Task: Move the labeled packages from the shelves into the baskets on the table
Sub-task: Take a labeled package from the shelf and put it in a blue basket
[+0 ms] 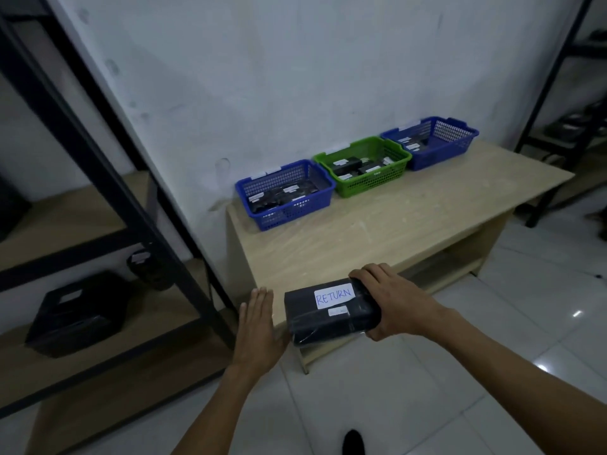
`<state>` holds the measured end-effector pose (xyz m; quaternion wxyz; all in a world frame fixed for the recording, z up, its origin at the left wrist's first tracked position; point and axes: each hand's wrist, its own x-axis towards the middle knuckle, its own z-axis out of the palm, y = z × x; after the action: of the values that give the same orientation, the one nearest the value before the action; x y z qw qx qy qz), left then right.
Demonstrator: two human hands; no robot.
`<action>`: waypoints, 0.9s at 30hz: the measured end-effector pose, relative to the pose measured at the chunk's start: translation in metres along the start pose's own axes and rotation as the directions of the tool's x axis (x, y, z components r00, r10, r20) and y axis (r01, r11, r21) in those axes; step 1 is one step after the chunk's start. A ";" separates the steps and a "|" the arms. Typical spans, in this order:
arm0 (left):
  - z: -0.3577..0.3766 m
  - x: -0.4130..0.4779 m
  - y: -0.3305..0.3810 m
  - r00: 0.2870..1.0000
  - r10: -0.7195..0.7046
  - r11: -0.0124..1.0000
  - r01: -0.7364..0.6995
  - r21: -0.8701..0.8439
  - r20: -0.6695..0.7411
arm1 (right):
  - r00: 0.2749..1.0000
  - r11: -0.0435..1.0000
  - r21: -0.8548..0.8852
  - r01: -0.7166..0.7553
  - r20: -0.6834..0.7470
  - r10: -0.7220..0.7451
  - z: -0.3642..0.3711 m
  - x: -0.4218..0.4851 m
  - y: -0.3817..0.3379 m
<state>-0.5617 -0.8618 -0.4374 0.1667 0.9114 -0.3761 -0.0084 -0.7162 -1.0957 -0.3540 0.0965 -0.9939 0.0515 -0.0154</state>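
Label check: black wrapped package [331,318], lower centre of frame, carries 1 white label [333,295] hand-lettered "RETURN" in blue. A smaller white sticker [338,311] sits just below it, print too small to read.

Orientation: labelled face up toward the camera. Long axis runs roughly left-right across the frame, right end a little higher; the lettering rises the same way. Package is held above the near edge of the table [377,231], well apart from the baskets.

Right hand [391,303]: grips the right end of the package, fingers curled over its far edge, forearm entering from lower right.

Left hand [259,326]: flat, fingers straight and together, pointing up-frame, just left of the package and holding nothing. Thumb lies near the package's lower left corner; contact cannot be told.

Baskets, 3 in a row along the wall at mid-frame: left blue basket [289,215], green basket [371,184], right blue basket [440,157]. Each holds dark packages with small white labels, unreadable.

Left of frame: dark shelf rack [98,165] with a black box [78,313] on a lower shelf
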 end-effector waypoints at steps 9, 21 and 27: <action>0.051 0.161 0.078 0.997 0.060 0.995 -0.056 -0.078 0.041 | 0.996 0.996 -0.008 -0.084 0.036 0.084 -0.034 0.059 0.147; 0.104 0.354 0.189 0.987 0.150 0.986 -0.146 -0.080 0.047 | 0.987 0.986 0.036 -0.162 0.030 0.161 -0.066 0.114 0.340; 0.138 0.430 0.252 0.996 0.091 0.996 -0.091 -0.012 0.026 | 0.996 0.998 -0.009 -0.069 0.050 0.070 -0.080 0.143 0.455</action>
<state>-0.4448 -1.3657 -0.4422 0.1669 0.8923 -0.4193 -0.0151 -0.6225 -1.5698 -0.3600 0.0946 -0.9919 0.0836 0.0129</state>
